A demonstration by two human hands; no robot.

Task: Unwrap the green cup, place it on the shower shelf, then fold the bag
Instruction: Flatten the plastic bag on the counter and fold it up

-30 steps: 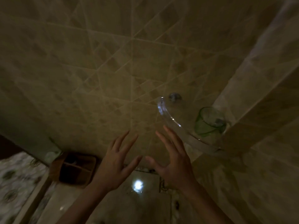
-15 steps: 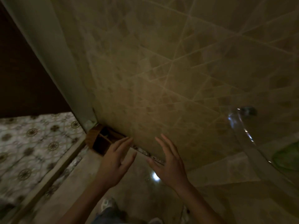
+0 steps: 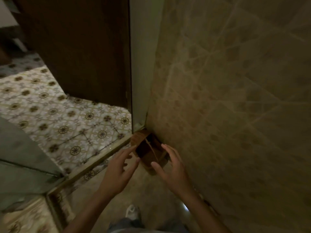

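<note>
My left hand [image 3: 118, 172] and my right hand [image 3: 173, 172] are held out in front of me, both empty with fingers spread. Between and beyond their fingertips, a brown paper bag [image 3: 148, 152] stands open on the shower floor, in the corner at the foot of the tiled wall. Neither hand touches it. The green cup and the glass shelf are out of view.
A beige tiled wall [image 3: 235, 98] fills the right side. A pale door frame [image 3: 139, 64] and a dark wooden door [image 3: 80, 47] stand ahead. A raised threshold [image 3: 94, 161] separates the shower floor from patterned floor tiles [image 3: 58, 115]. My shoe [image 3: 132, 213] shows below.
My view has swung left and down, away from the glass shelf and green cup, which have left the frame. The bag now lies between my hands, which stay open.
</note>
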